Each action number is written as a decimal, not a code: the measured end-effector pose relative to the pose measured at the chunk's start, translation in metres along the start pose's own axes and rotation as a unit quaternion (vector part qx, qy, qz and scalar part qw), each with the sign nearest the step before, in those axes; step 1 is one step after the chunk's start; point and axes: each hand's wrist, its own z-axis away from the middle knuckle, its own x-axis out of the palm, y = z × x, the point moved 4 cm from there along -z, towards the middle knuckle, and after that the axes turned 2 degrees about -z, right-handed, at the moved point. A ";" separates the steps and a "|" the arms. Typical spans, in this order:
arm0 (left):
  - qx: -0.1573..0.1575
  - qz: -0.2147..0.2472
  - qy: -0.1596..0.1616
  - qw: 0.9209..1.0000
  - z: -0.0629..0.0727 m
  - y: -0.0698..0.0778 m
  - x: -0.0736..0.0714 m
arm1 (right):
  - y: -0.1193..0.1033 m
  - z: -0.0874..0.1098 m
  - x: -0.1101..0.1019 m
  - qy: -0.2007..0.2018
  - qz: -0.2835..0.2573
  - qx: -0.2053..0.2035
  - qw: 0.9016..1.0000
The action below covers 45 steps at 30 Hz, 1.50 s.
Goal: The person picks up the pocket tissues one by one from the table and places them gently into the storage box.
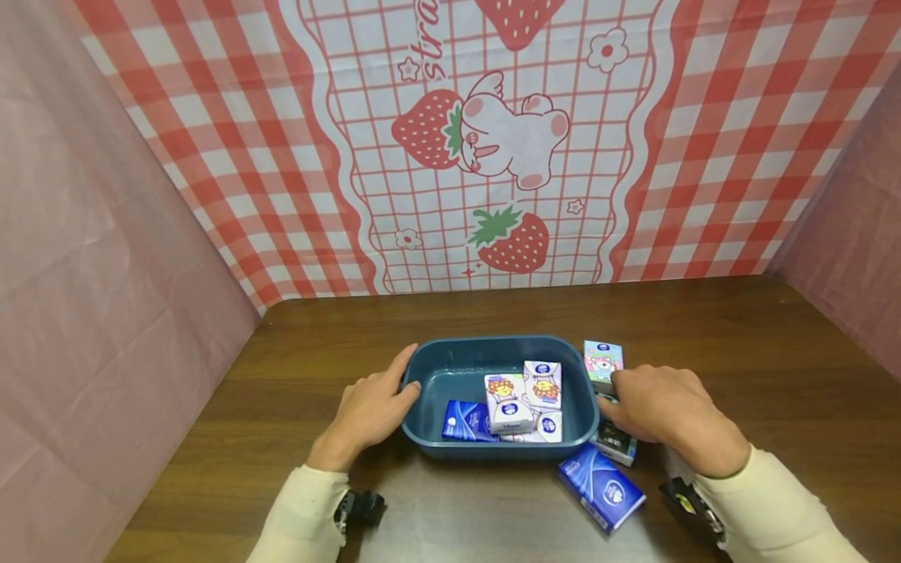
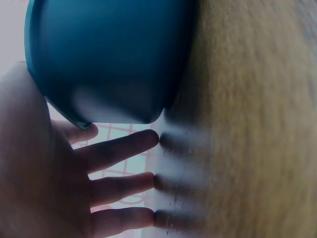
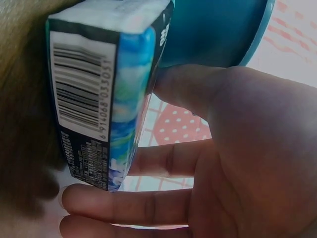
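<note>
A teal plastic basin (image 1: pixel 450 358) stands on the table with several tissue packs inside, white printed ones (image 1: pixel 508 399) and a blue one (image 1: pixel 468 421). At its left end, my left hand (image 1: pixel 369 410) rests against the rim, thumb lapping over the edge. Its other fingers (image 2: pixel 121 148) are straight and spread beside the wall. My right hand (image 1: pixel 658 403) holds a dark tissue pack (image 1: pixel 615 442) between thumb and index finger, right of the basin. The pack's barcode side (image 3: pixel 79 89) faces the right wrist camera. Its far part is hidden under the hand.
A pastel tissue pack (image 1: pixel 603 361) lies just beyond the right hand, near the basin's corner. In front, a blue tissue pack (image 1: pixel 603 489) lies by the basin's near right corner. A checked strawberry cloth (image 1: pixel 493 156) hangs behind the brown table (image 1: pixel 338 317).
</note>
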 end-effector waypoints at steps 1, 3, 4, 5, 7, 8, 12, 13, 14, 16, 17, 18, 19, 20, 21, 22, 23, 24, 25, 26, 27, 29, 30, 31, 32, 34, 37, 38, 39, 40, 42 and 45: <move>-0.001 0.001 0.000 1.000 0.000 0.000 0.000 | 0.000 0.000 0.000 -0.001 0.001 0.001 1.000; 0.000 0.001 -0.001 1.000 0.000 0.000 0.000 | 0.000 0.000 0.000 -0.005 0.002 0.003 1.000; 0.000 0.002 -0.001 1.000 0.000 0.000 0.000 | 0.000 -0.001 0.001 -0.007 0.003 0.005 1.000; -0.001 0.002 -0.002 1.000 0.000 0.000 0.000 | 0.000 -0.001 0.001 -0.009 0.003 0.006 1.000; -0.001 0.001 -0.002 1.000 0.000 0.000 0.000 | 0.000 -0.001 0.001 -0.013 0.004 0.008 1.000; 0.000 0.000 -0.002 1.000 0.000 0.000 0.000 | 0.000 -0.001 0.002 -0.014 0.003 0.008 1.000; 0.000 -0.002 0.000 1.000 0.000 0.000 0.000 | 0.001 -0.001 0.002 -0.013 0.000 0.007 1.000; 0.001 -0.002 0.000 1.000 0.000 0.000 0.000 | 0.001 -0.001 0.002 -0.012 -0.001 0.007 1.000; 0.001 -0.001 0.001 1.000 0.000 0.000 0.000 | 0.001 -0.001 0.002 -0.012 -0.002 0.007 1.000; 0.001 0.000 0.001 1.000 0.000 0.000 0.000 | 0.002 -0.001 0.001 -0.012 -0.002 0.006 1.000; 0.001 0.000 0.001 1.000 0.000 0.000 -0.001 | 0.002 -0.001 0.001 -0.012 -0.001 0.005 1.000; 0.001 0.001 0.001 1.000 0.000 0.000 -0.001 | 0.002 -0.001 0.001 -0.013 -0.001 0.004 1.000; 0.001 0.001 0.001 1.000 0.000 0.001 -0.001 | 0.002 0.000 0.001 -0.014 0.000 0.004 1.000; 0.001 0.000 0.001 1.000 0.000 0.001 -0.001 | 0.002 0.000 0.000 -0.015 0.003 0.003 1.000; 0.001 0.000 0.001 1.000 0.000 0.001 -0.001 | 0.002 0.000 0.000 -0.016 0.004 0.002 1.000; 0.001 0.000 0.001 1.000 0.000 0.001 -0.001 | 0.002 0.000 0.000 -0.017 0.006 0.001 1.000; 0.000 0.000 0.000 1.000 0.000 0.001 -0.001 | 0.002 0.000 0.000 -0.017 0.008 0.000 1.000; 0.000 0.000 0.000 1.000 0.000 0.001 -0.001 | 0.002 0.000 0.000 -0.017 0.010 0.000 1.000; 0.000 -0.001 0.001 1.000 0.000 0.000 -0.001 | 0.002 0.000 0.000 -0.018 0.011 0.000 1.000; -0.001 0.000 0.001 1.000 0.000 0.000 -0.001 | 0.002 -0.001 0.000 -0.017 0.011 0.000 1.000; -0.001 -0.001 0.001 1.000 0.000 0.000 -0.001 | 0.002 -0.001 0.000 -0.017 0.011 0.000 1.000; -0.002 0.000 0.001 1.000 0.000 0.000 0.000 | 0.002 -0.001 0.001 -0.018 0.010 0.003 1.000; -0.001 0.000 0.001 1.000 0.000 0.000 -0.001 | 0.002 -0.001 0.001 -0.018 0.010 0.004 1.000; -0.001 0.000 0.001 1.000 0.000 0.000 0.000 | 0.002 -0.001 0.001 -0.019 0.009 0.005 1.000; -0.001 0.000 0.001 1.000 0.000 0.000 0.000 | 0.002 -0.001 0.001 -0.020 0.009 0.006 1.000; 0.001 -0.001 0.001 1.000 0.000 0.000 0.000 | 0.002 -0.001 0.001 -0.024 0.009 0.009 1.000; 0.001 -0.002 0.001 1.000 -0.001 -0.001 0.000 | 0.003 -0.001 0.001 -0.028 0.010 0.013 0.999; 0.002 -0.002 0.001 1.000 -0.001 -0.001 0.000 | 0.003 -0.001 0.001 -0.031 0.010 0.014 0.999; 0.003 -0.002 0.001 1.000 -0.001 -0.001 0.000 | 0.003 -0.001 0.001 -0.034 0.009 0.015 0.999; 0.003 -0.002 0.000 1.000 -0.001 -0.001 0.000 | 0.003 -0.001 0.001 -0.036 0.008 0.016 0.999; 0.005 -0.002 0.000 1.000 -0.001 0.000 0.000 | 0.002 -0.001 0.001 -0.040 0.006 0.016 0.999; 0.005 -0.002 0.001 1.000 0.000 0.000 -0.001 | 0.001 -0.001 0.000 -0.041 0.002 0.013 0.999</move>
